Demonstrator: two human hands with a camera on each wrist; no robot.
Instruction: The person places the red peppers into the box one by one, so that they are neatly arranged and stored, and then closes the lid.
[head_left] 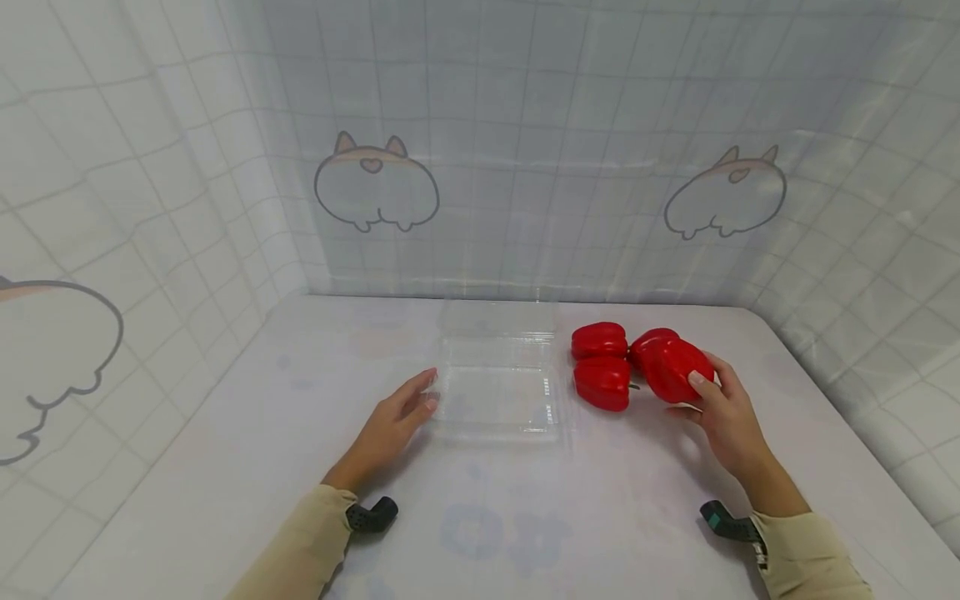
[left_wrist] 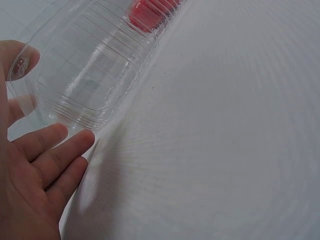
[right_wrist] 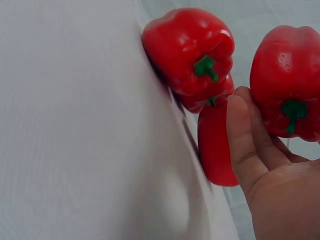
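My right hand grips a red bell pepper with a green stem, thumb on its near side. In the right wrist view, this held pepper appears above the fingers, beside the other peppers. Three more red bell peppers lie grouped just left of it, one partly hidden behind the held one. My left hand is at the left edge of a clear plastic container with its lid folded back. Up close, its fingers are fairly straight against the container's end, thumb near the rim.
Everything stands on a white table with faint printed marks. White grid-patterned sheets with cartoon animal drawings enclose the back and both sides. The peppers lie right of the container. Dark devices stick out from both sleeves.
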